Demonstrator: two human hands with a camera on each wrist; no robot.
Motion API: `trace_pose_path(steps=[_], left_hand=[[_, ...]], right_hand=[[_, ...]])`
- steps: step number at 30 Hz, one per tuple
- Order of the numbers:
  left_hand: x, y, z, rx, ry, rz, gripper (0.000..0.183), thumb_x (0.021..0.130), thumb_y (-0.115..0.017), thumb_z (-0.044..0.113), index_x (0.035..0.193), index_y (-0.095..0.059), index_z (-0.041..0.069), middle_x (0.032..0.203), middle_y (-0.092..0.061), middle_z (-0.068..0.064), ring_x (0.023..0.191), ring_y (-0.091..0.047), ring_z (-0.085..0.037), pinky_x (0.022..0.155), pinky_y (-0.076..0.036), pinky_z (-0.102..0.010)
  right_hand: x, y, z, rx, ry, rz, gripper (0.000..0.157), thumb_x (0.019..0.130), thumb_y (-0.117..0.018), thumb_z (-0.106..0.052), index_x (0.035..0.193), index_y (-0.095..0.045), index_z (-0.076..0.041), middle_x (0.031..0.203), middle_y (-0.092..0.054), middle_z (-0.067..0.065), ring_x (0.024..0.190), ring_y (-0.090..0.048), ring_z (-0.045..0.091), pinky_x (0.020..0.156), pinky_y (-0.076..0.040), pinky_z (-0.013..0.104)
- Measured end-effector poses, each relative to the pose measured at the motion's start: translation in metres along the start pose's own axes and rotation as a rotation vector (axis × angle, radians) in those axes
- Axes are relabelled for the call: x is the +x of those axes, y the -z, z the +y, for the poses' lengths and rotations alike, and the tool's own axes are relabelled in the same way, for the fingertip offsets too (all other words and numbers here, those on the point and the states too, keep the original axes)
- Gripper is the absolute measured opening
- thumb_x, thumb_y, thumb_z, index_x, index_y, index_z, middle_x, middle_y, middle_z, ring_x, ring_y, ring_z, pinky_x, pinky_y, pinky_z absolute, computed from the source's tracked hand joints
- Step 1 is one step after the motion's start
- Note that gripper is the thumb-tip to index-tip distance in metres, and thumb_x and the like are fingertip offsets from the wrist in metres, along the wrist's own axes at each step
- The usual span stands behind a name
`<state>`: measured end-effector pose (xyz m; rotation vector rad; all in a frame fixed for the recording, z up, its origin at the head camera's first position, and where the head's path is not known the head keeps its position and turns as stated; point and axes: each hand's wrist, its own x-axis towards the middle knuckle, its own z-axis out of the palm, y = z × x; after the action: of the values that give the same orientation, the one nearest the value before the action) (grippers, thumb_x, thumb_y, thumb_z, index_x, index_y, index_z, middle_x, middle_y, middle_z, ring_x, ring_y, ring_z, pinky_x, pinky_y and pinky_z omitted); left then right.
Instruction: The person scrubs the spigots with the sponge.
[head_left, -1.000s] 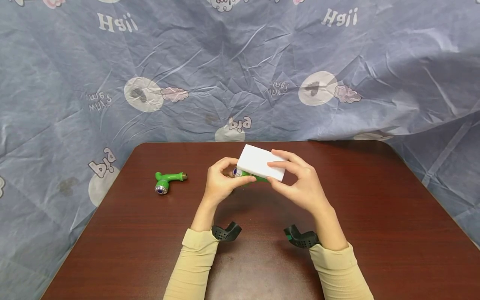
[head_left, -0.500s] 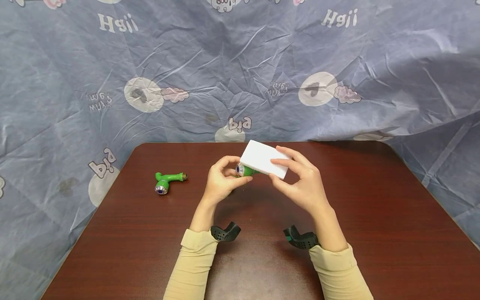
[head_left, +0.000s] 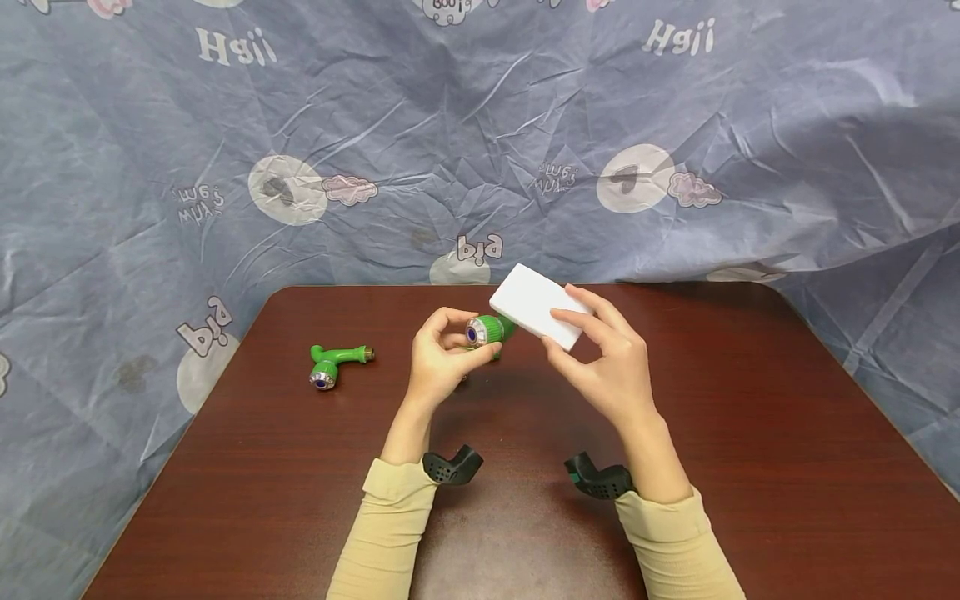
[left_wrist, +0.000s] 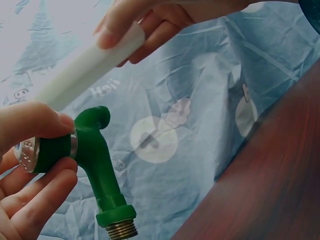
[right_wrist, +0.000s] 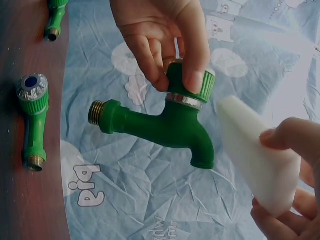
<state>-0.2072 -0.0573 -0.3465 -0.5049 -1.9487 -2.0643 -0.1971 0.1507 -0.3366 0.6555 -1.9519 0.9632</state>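
Note:
My left hand (head_left: 438, 358) pinches a green tap (head_left: 491, 329) by its ribbed knob, raised over the table. In the left wrist view the tap's body (left_wrist: 102, 167) hangs from the fingers, brass thread downward. My right hand (head_left: 615, 371) grips a white sponge block (head_left: 534, 302) by one end, between thumb and fingers. The sponge is tilted, its free end toward the tap. From the right wrist view, a narrow gap separates the sponge (right_wrist: 252, 150) from the tap's spout (right_wrist: 202, 155).
Another green tap (head_left: 337, 357) with a silver-rimmed knob lies on the left of the dark red table (head_left: 750, 417). The right wrist view holds two taps on the table, one standing out nearer (right_wrist: 35, 125). A patterned blue cloth (head_left: 480, 150) hangs behind.
The sponge has moved up and right, off the tap, and tilted more steeply. The tap in my left hand has turned, so its knob and more of its body show.

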Motion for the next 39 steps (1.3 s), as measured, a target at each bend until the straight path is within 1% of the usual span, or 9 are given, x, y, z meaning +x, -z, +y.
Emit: trace_pose_path(steps=[3, 7, 11, 15, 20, 24, 28, 32, 39], left_hand=[[0.0001, -0.0004, -0.0001, 0.004, -0.015, 0.014, 0.037, 0.069, -0.075, -0.011, 0.101, -0.056, -0.011, 0.091, -0.062, -0.015, 0.066, -0.065, -0.009, 0.048, -0.046, -0.019], [0.0000, -0.0009, -0.0008, -0.007, -0.030, 0.039, 0.036, 0.068, -0.076, -0.011, 0.099, -0.056, -0.011, 0.090, -0.063, -0.015, 0.066, -0.065, -0.011, 0.049, -0.049, -0.020], [0.0002, -0.0016, -0.0012, 0.019, -0.050, 0.068, 0.037, 0.067, -0.077, -0.011, 0.098, -0.058, -0.012, 0.091, -0.061, -0.013, 0.066, -0.064, -0.012, 0.050, -0.051, -0.021], [0.0005, -0.0022, -0.0013, 0.043, -0.069, 0.077, 0.037, 0.066, -0.078, -0.010, 0.097, -0.059, -0.012, 0.091, -0.059, -0.015, 0.065, -0.064, -0.012, 0.051, -0.052, -0.022], [0.0006, -0.0023, -0.0016, 0.027, -0.087, 0.088, 0.036, 0.066, -0.078, -0.011, 0.096, -0.059, -0.013, 0.089, -0.060, -0.016, 0.064, -0.063, -0.011, 0.049, -0.051, -0.021], [0.0008, -0.0023, -0.0027, 0.021, -0.084, 0.096, 0.034, 0.067, -0.078, -0.010, 0.094, -0.059, -0.012, 0.085, -0.062, -0.013, 0.062, -0.063, -0.011, 0.047, -0.049, -0.020], [0.0009, -0.0030, -0.0037, 0.028, -0.071, 0.097, 0.033, 0.066, -0.079, -0.008, 0.092, -0.059, -0.011, 0.081, -0.063, -0.009, 0.062, -0.063, -0.011, 0.048, -0.049, -0.020], [0.0009, -0.0031, -0.0043, 0.025, -0.072, 0.103, 0.032, 0.066, -0.079, -0.008, 0.091, -0.058, -0.011, 0.079, -0.064, -0.011, 0.065, -0.064, -0.012, 0.050, -0.051, -0.020], [0.0009, -0.0030, -0.0038, 0.048, -0.108, 0.115, 0.031, 0.068, -0.079, -0.006, 0.090, -0.059, -0.011, 0.080, -0.064, -0.018, 0.065, -0.063, -0.014, 0.055, -0.053, -0.022]], right_hand=[[-0.0013, -0.0033, -0.0020, 0.017, 0.013, -0.040, 0.028, 0.068, -0.079, -0.007, 0.095, -0.073, -0.005, 0.117, -0.063, 0.009, 0.105, -0.060, 0.024, 0.087, -0.043, 0.017], [-0.0030, -0.0069, -0.0030, -0.033, 0.026, -0.085, 0.026, 0.069, -0.078, -0.010, 0.095, -0.074, -0.007, 0.115, -0.063, 0.010, 0.103, -0.061, 0.026, 0.083, -0.050, 0.030], [-0.0037, -0.0072, -0.0006, -0.129, 0.025, -0.033, 0.024, 0.069, -0.076, -0.009, 0.093, -0.074, -0.006, 0.114, -0.064, 0.011, 0.100, -0.061, 0.028, 0.078, -0.050, 0.042], [-0.0040, -0.0076, 0.0006, -0.156, 0.023, 0.023, 0.024, 0.069, -0.076, -0.009, 0.094, -0.074, -0.005, 0.117, -0.063, 0.010, 0.102, -0.061, 0.028, 0.077, -0.050, 0.043], [-0.0044, -0.0100, -0.0001, -0.136, 0.066, -0.019, 0.027, 0.068, -0.077, -0.006, 0.095, -0.074, -0.006, 0.117, -0.063, 0.012, 0.102, -0.060, 0.028, 0.079, -0.050, 0.043], [-0.0054, -0.0094, 0.0024, -0.189, 0.050, -0.041, 0.027, 0.068, -0.078, -0.005, 0.095, -0.074, -0.005, 0.118, -0.062, 0.012, 0.102, -0.060, 0.029, 0.079, -0.050, 0.043], [-0.0047, -0.0063, 0.0052, -0.233, -0.020, 0.018, 0.027, 0.069, -0.077, -0.006, 0.095, -0.074, -0.005, 0.118, -0.062, 0.012, 0.102, -0.060, 0.029, 0.078, -0.050, 0.044], [-0.0032, -0.0048, 0.0056, -0.193, -0.048, 0.087, 0.026, 0.069, -0.077, -0.007, 0.095, -0.074, -0.005, 0.118, -0.063, 0.010, 0.102, -0.061, 0.027, 0.079, -0.049, 0.042], [-0.0034, -0.0101, 0.0040, -0.104, 0.047, -0.004, 0.027, 0.067, -0.078, -0.006, 0.094, -0.074, -0.006, 0.118, -0.063, 0.010, 0.102, -0.061, 0.026, 0.076, -0.051, 0.042]])
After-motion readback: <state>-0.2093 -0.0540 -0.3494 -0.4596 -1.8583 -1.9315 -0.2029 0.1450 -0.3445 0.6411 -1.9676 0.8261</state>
